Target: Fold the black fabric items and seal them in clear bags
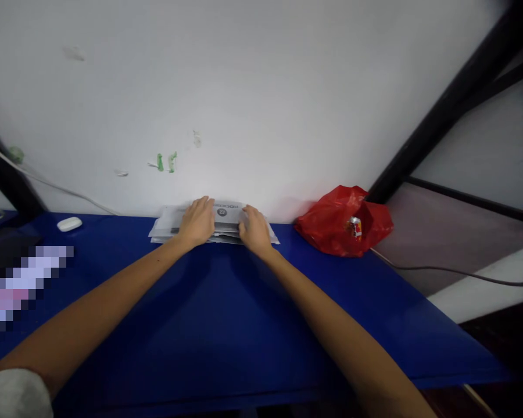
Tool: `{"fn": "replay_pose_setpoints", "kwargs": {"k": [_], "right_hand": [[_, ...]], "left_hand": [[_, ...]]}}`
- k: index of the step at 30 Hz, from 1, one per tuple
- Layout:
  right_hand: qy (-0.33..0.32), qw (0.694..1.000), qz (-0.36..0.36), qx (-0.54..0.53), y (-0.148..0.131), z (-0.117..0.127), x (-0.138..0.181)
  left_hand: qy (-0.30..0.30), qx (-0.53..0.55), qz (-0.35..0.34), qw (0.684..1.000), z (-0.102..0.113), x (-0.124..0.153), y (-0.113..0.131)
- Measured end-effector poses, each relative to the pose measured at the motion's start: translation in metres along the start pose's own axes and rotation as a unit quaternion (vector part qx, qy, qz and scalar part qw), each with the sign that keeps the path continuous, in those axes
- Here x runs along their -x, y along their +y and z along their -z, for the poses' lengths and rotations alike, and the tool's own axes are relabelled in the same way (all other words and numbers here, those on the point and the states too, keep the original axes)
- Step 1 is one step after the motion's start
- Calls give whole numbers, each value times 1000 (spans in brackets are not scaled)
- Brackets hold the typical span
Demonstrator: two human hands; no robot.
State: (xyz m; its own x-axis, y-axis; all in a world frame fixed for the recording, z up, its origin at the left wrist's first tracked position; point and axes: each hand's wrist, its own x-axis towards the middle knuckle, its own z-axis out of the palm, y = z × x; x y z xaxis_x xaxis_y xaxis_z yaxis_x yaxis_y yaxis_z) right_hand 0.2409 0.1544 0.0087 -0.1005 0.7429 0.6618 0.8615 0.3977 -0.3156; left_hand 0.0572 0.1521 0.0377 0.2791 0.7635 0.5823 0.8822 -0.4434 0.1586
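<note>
A low stack of white, translucent plastic packages (229,213) with dark printed lettering and a round logo lies at the back of the blue table, against the wall. My left hand (197,222) rests on the stack's left half, fingers stretched forward over the top package; its thumb is hidden. On the right half lies my right hand (255,230), its thumb and forefinger apart at the near side of the logo. Neither hand is wrapped round the packages. What the packages contain cannot be made out.
A crumpled red plastic bag (342,223) sits right of the stack, near a black slanted post (436,125). Further left are a small white oval object (69,224) and a dark flat item beside a pixelated patch. White cable (61,187) runs along the wall. The blue table (209,331) ends nearby.
</note>
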Motion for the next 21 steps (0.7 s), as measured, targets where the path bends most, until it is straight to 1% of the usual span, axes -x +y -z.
{"fn": "replay_pose_setpoints", "kwargs": {"k": [2,4,6,8,11,15,18,21], "right_hand": [[-54,998,43,-5,-8,-4,-3],[-115,992,58,0,-10,-7,-4],[-158,986,47,9,-7,-9,-4],[-182,983,28,16,0,-9,-2],[-197,980,4,21,8,-8,-1],[-208,977,-13,35,8,-2,1],[-191,981,-15,39,3,9,12],[-153,988,-2,29,-4,25,32]], "left_hand": [[-34,-15,-16,999,-8,-2,8],[-74,-31,0,997,-17,-2,9],[-105,-36,22,994,-24,-2,4],[-121,-33,38,991,-29,0,-4],[-129,-29,54,990,-30,1,-12],[-130,-35,51,990,-23,3,-11],[-104,-48,45,992,-14,13,-7],[-74,-53,36,995,-3,31,-2]]}}
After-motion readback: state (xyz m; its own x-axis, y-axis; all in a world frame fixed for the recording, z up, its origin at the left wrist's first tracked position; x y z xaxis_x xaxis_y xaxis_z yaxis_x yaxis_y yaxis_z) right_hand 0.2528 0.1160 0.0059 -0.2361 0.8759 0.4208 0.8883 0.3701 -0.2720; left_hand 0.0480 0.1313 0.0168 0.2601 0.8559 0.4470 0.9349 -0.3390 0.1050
